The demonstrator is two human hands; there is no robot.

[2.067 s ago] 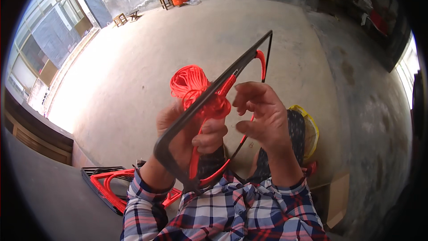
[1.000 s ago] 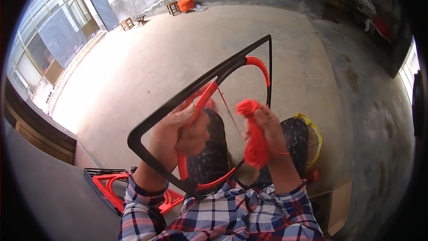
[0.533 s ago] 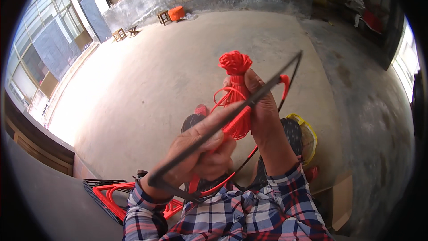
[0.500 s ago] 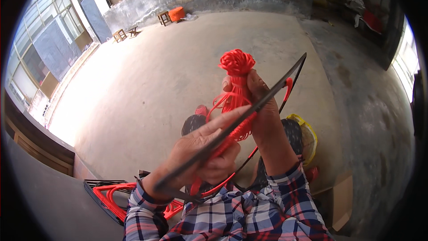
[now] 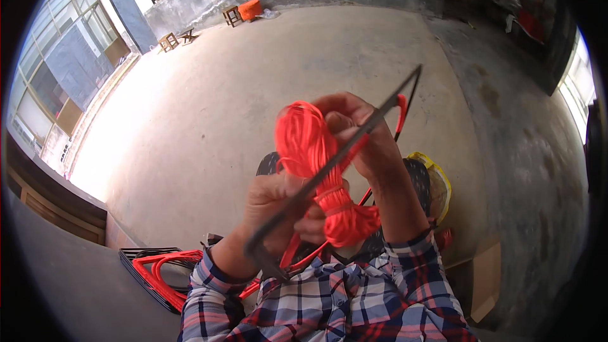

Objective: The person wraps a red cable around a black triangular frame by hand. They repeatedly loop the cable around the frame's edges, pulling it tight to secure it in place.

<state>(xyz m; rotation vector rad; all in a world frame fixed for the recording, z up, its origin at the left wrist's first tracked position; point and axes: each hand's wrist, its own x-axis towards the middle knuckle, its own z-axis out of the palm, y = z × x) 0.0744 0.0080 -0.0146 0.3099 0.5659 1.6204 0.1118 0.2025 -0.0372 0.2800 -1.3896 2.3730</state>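
Note:
A bundle of red cord point(image 5: 307, 142), bound round its middle, hangs in front of my chest, tilted with its lower end to the right. My left hand point(image 5: 269, 199) is closed round its waist, the fingers partly hidden. My right hand point(image 5: 364, 130) is curled at the bundle's upper right, with a red strand running by its fingers; the fingertips are partly covered. A thin black frame point(image 5: 392, 98), partly wrapped in red point(image 5: 401, 113), slants across in front of both hands, from my left wrist up past my right hand. What supports it is not visible.
More black and red frames point(image 5: 155, 272) lie stacked at my lower left. A cardboard box point(image 5: 486, 278) and a yellow-rimmed bag point(image 5: 448, 187) are at my right. Small wooden stools point(image 5: 168, 42) and an orange-red seat point(image 5: 250, 9) stand by the far wall.
The bundle has turned and its top has come down to the left. My left hand now grips its waist; my right hand has left the neck and curls beside it.

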